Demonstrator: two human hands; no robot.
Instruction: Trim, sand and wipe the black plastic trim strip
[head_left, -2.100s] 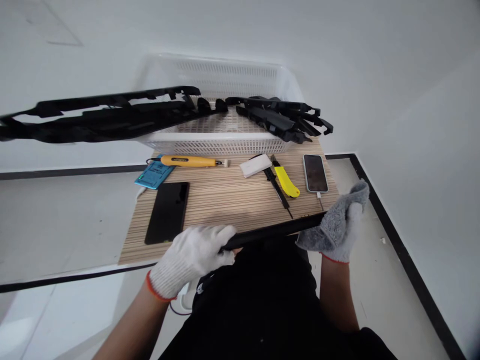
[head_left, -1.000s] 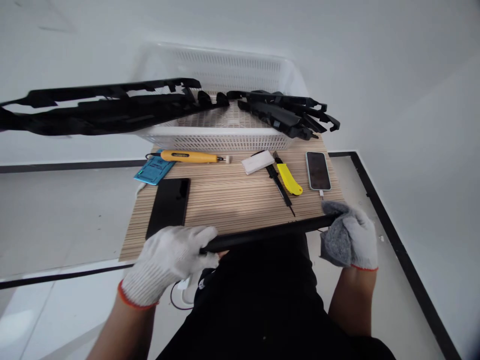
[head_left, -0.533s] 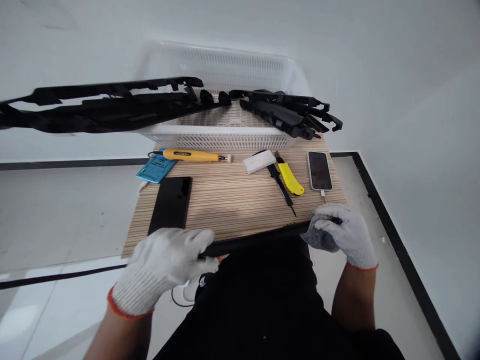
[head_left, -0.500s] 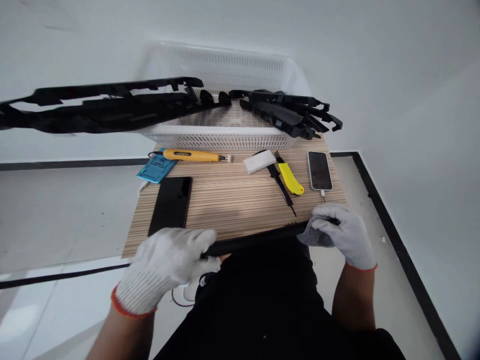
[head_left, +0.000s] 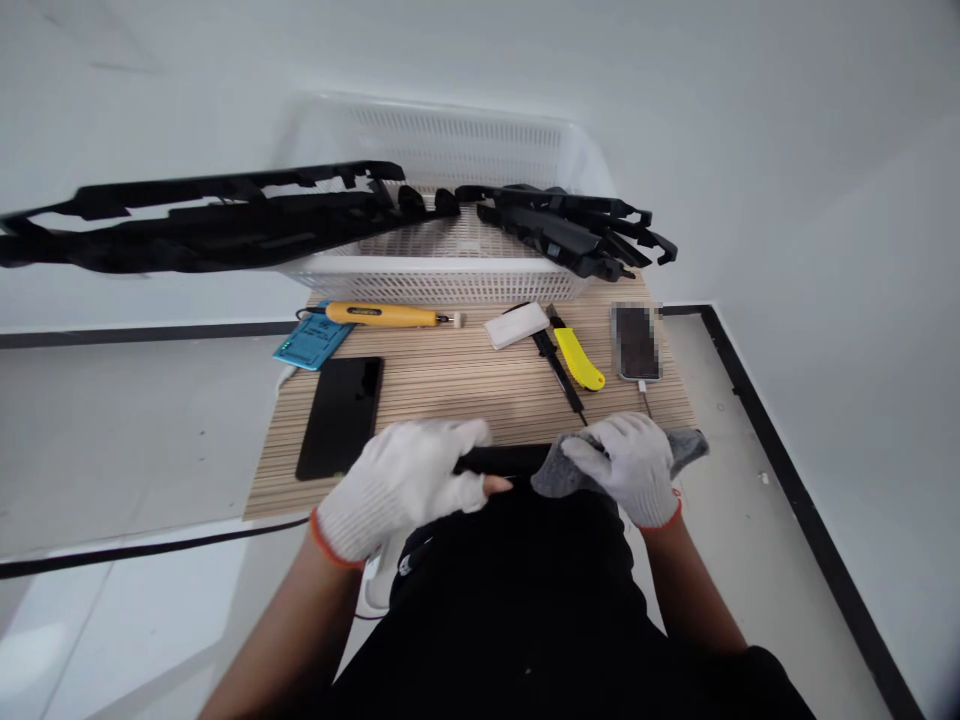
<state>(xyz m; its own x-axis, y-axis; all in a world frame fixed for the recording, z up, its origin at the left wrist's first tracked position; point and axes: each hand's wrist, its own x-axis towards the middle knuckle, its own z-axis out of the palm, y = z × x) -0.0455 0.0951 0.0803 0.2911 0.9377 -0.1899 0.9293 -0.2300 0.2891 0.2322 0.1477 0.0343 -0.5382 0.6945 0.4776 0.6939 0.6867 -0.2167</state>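
A long black plastic strip (head_left: 504, 460) spans the space between my hands at the table's near edge. My left hand (head_left: 409, 485), in a white knit glove with one bare fingertip showing, is closed around its left part. A grey cloth (head_left: 559, 472) is wrapped on the strip's right part, and my gloved right hand (head_left: 626, 462) is closed over this cloth, pressing it to the strip. One end of the cloth sticks out to the right of that hand. The strip's ends are hidden by the gloves and cloth.
Behind, a white plastic basket (head_left: 450, 265) carries several black plastic trim pieces (head_left: 247, 225) that jut out left and right. On the table (head_left: 442, 375) lie a yellow rotary tool (head_left: 382, 315), blue device (head_left: 313, 340), black tablet (head_left: 341, 415), white block (head_left: 517, 325), black pen-like tool (head_left: 559, 372), yellow cutter (head_left: 579, 360) and phone (head_left: 637, 342).
My left hand has moved right and slightly up with the strip. My right hand with the cloth has moved left, so the hands are closer together. More cloth shows on the right.
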